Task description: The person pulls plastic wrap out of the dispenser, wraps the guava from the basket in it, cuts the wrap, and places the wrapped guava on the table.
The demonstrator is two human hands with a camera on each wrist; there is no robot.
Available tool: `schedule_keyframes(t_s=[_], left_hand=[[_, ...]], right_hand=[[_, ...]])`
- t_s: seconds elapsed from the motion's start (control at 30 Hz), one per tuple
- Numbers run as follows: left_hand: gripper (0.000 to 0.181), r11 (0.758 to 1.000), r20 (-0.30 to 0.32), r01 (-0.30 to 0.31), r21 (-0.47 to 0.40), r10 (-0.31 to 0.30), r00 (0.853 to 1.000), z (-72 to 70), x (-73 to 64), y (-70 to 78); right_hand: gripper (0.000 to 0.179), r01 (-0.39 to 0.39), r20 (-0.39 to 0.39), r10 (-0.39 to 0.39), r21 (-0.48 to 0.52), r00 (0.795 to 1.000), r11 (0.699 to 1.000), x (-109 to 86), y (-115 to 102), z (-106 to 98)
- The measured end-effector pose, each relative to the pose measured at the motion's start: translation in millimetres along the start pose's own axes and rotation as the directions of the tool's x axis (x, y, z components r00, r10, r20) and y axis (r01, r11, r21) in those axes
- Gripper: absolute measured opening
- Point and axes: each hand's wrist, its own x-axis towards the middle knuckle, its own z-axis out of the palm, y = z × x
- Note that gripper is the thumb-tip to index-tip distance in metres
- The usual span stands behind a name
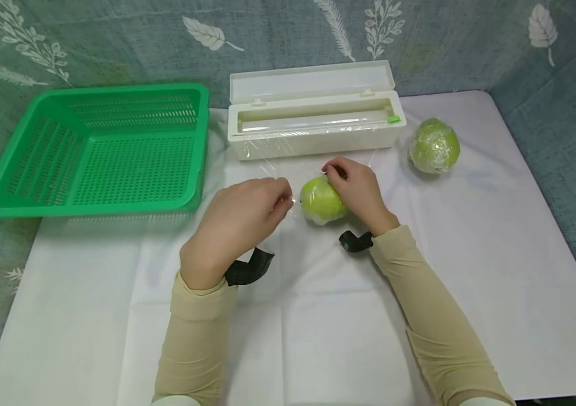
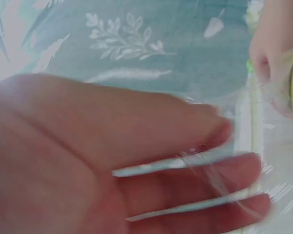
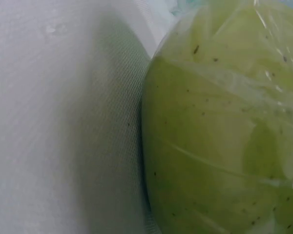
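A round green fruit point(image 1: 321, 198), wrapped in cling film, sits on the table between the hands. In the right wrist view its skin point(image 3: 200, 146) shows small dark specks under the creased film. My left hand point(image 1: 244, 217) pinches cling film just left of the fruit; in the left wrist view thin strands of it cross the fingers point(image 2: 234, 170). At the fruit's upper right, my right hand point(image 1: 361, 192) pinches film between thumb and fingertips. The clear film stretches back to the white dispenser box point(image 1: 313, 145), whose lid is up over the roll point(image 1: 313, 122).
Back left stands an empty green plastic basket point(image 1: 140, 169). A second film-wrapped green fruit point(image 1: 435, 145) rests at the back right. White cloth covers the table point(image 1: 338, 338), with a leaf-patterned curtain point(image 1: 277, 34) behind. A green slider point(image 1: 393, 119) sits on the box's right end.
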Motion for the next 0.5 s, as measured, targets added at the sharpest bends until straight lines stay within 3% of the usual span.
schedule_keyframes(t_s=[0.13, 0.3, 0.5], left_hand=[[0.01, 0.998, -0.106, -0.032, -0.054, 0.027, 0.994, -3.5, -1.9, -8.3], [0.008, 0.997, -0.202, -0.048, -0.06, 0.035, 0.979, -3.9, -1.3, -15.3], [0.011, 0.994, -0.28, 0.046, -0.096, -0.071, 0.957, -3.5, 1.2, -19.3]], right_hand=[[0.021, 0.007, -0.008, -0.007, -0.004, 1.0, 1.0, 0.0, 1, 1], [0.022, 0.008, -0.007, -0.008, -0.019, 1.0, 1.0, 0.5, 3, 3], [0.025, -0.008, 0.006, 0.008, -0.027, 1.0, 1.0, 1.9, 4, 3]])
